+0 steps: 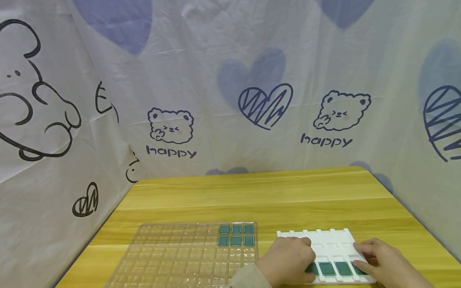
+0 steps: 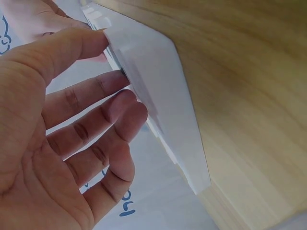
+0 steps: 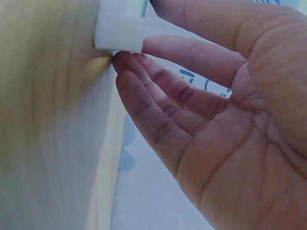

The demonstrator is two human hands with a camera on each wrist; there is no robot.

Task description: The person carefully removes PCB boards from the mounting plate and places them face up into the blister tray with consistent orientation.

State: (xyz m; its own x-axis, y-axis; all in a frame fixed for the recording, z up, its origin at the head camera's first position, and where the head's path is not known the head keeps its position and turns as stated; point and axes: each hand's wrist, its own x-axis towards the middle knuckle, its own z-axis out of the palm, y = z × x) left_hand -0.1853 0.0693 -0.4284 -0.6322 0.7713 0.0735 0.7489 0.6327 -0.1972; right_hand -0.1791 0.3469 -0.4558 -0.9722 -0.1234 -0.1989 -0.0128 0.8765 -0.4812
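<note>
A white tray (image 1: 333, 251) with shallow compartments lies on the table at the right, green square pieces (image 1: 327, 269) in its near row. My left hand (image 1: 286, 260) reaches over the tray's left part. Its thumb and index finger pinch a dark green piece (image 1: 312, 269), mostly hidden by the hand; the other fingers bend loosely in the left wrist view. At the right end my right hand (image 1: 387, 262) holds the tray, its thumb over the last green piece (image 1: 358, 269) and its fingers against the side. In the right wrist view those fingers touch the tray corner (image 3: 119, 28).
A clear plastic tray (image 1: 173, 256) with many small compartments lies left of the white tray. Several green squares (image 1: 235, 241) sit in its far right corner. The wooden table (image 1: 252, 196) ends at a printed cloth (image 1: 223, 152) behind and at both sides.
</note>
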